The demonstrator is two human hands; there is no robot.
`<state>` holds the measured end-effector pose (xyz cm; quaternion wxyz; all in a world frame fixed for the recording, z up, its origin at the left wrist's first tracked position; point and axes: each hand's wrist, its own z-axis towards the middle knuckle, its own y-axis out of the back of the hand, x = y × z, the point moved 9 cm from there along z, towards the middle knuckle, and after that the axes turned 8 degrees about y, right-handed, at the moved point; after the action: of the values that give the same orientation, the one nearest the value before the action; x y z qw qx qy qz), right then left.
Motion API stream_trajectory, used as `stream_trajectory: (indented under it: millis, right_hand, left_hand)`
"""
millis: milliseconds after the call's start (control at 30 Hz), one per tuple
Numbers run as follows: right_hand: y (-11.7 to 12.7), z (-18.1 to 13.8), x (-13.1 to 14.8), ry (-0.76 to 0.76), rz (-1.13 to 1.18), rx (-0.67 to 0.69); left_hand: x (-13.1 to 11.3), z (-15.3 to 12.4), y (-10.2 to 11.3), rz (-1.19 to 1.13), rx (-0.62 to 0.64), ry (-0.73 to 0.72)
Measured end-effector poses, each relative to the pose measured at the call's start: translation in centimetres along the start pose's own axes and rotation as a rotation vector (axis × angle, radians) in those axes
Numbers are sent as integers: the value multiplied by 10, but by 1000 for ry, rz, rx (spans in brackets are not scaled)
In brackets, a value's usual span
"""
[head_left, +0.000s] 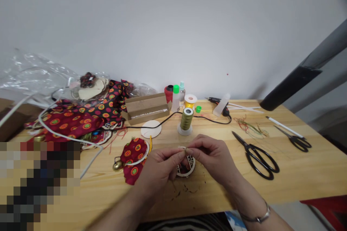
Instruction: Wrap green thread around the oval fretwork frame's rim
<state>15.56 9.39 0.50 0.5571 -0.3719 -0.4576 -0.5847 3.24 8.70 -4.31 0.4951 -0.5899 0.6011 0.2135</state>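
Pale wood made up the counter [298, 184], which stood against a plain white wall. Near its front edge, the left hand [159, 167] and right hand [214, 157] met fingertip to fingertip, both pinched closed on the upper rim of a small white lattice disc [187, 169]. The disc sat between the two hands, just above the wood, its middle dark red. Whether anything finer was caught between the fingers could not be told. A bracelet [257, 217] circled the right wrist.

Just left of the left hand lay a red patterned fabric round [135, 155] in a white hoop, with a small brass bell [117, 165] touching its lower edge. Behind the hands stood an olive thread spool [186, 119], a plain white disc [151, 128] beside it, and a black cable [206, 118] running past. Right of the right hand lay large black scissors [257, 157], their blades slightly apart. Smaller scissors [295, 140] lay farther right, with loose thread scraps [249, 126] between the two pairs.

Along the wall sat a cardboard box [146, 108], several bottles [176, 97], a yellow spool [190, 101] and a glue gun [219, 102]. A heap of red and black fabric [78, 115] filled the far left.
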Motion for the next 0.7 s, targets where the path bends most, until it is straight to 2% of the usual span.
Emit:
stream_trajectory:
  millis: [500,600,700]
  right_hand:
    - [1,0,5,2,-60,29]
    - [2,1,6,10,-55,39]
    - [2,1,5,-6,-44,62]
  left_hand:
    - [-14,-6,0,213,-72,-114]
    - [-15,-6,0,201,-60,-133]
    - [-10,-4,-1,169,-10,-90]
